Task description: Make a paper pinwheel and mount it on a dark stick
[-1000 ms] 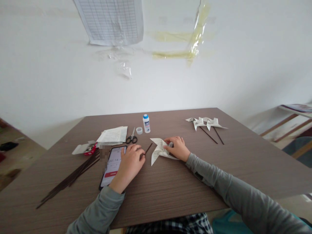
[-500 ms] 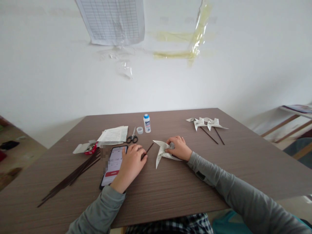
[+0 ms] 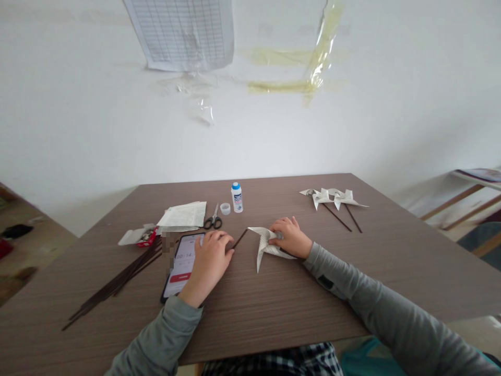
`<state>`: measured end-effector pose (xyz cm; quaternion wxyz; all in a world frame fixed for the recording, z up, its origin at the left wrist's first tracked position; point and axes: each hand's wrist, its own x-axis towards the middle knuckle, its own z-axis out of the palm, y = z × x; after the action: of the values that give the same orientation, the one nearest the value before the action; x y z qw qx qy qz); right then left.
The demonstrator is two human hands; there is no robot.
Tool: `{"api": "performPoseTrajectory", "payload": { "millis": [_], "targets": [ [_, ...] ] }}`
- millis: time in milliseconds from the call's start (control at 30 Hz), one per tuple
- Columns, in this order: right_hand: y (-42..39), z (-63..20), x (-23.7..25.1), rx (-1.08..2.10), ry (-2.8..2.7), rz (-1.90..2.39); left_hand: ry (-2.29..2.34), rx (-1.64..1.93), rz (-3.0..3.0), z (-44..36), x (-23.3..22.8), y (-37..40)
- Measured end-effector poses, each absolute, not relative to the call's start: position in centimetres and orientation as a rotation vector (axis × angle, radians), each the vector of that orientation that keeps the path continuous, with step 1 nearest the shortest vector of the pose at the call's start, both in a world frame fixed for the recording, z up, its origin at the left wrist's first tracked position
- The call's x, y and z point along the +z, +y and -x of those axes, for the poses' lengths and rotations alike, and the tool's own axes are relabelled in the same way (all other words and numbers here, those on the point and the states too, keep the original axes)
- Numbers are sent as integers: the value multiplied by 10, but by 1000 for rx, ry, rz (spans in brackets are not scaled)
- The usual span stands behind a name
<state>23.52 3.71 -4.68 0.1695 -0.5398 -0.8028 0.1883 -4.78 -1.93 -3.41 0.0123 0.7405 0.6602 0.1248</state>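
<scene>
My right hand point(image 3: 290, 237) is closed on a printed-paper pinwheel point(image 3: 263, 246), whose folded points stick out to the left and below. Its fingers hide the pinwheel's middle. To the left, my left hand point(image 3: 213, 258) has its fingers bent round a thin dark stick point(image 3: 240, 238); one end shows beyond the fingertips, close to a paper point. The lower part of that stick is hidden under the palm. Partly beneath my left wrist lies a phone point(image 3: 183, 266) with a running timer on its screen.
Black-handled scissors point(image 3: 213, 221), a small white cup point(image 3: 225, 209) and a blue-capped bottle point(image 3: 237, 198) stand behind my hands. Paper sheets point(image 3: 182, 215), a red box point(image 3: 145, 237) and dark sticks point(image 3: 113, 282) lie left. Two finished pinwheels point(image 3: 332, 197) lie back right.
My right hand and the pinwheel have shifted slightly right, and the pinwheel has turned a little. My left hand stays nearly in place with the stick.
</scene>
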Motion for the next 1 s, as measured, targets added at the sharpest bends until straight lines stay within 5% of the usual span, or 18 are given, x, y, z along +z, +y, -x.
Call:
{"api": "performPoseTrajectory", "payload": {
  "millis": [800, 1000],
  "targets": [
    [44, -256, -45, 642, -2298, 1412, 1908, 588, -2384, 49, -58, -12],
    [46, -265, -52, 456, -2317, 1165, 1979, 553, -2322, 48, -53, -13]
  ]
}}
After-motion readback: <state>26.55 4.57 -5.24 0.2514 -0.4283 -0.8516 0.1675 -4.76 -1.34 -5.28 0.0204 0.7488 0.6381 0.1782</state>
